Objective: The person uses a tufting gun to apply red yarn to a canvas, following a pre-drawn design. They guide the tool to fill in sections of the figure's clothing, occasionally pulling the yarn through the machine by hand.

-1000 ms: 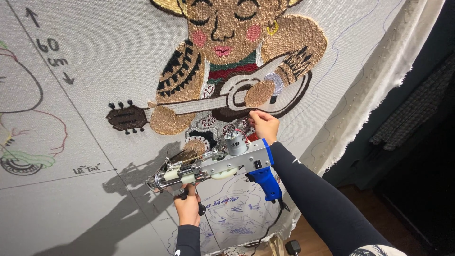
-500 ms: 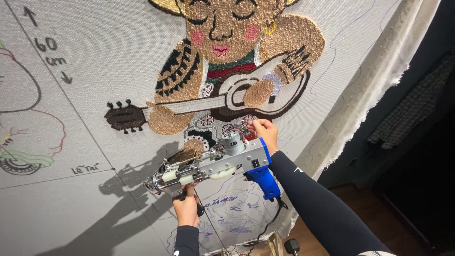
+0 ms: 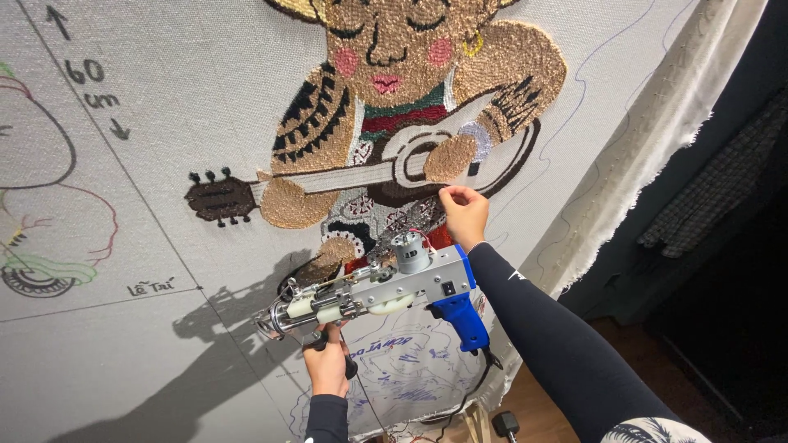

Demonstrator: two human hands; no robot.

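My left hand [image 3: 327, 365] grips the lower front handle of a silver tufting gun [image 3: 369, 291] with a blue pistol grip [image 3: 460, 318], holding its nose against the stretched grey cloth [image 3: 189, 123]. My right hand [image 3: 464, 215], in a black sleeve, is off the blue grip. It rests on the cloth just below the tufted guitar [image 3: 410, 164], fingers pinched together. I cannot tell whether it pinches a thread. The tufted figure [image 3: 386, 90] with the guitar fills the upper middle of the cloth.
Pen outlines and arrows mark the cloth at the left [image 3: 49, 205]. The cloth's frayed white edge [image 3: 648, 156] runs down the right, with a dark room beyond. A black cord [image 3: 468, 394] hangs from the gun toward the wooden floor [image 3: 542, 410].
My right hand has slid slightly upward on the cloth below the guitar. The left hand and the gun have hardly moved.
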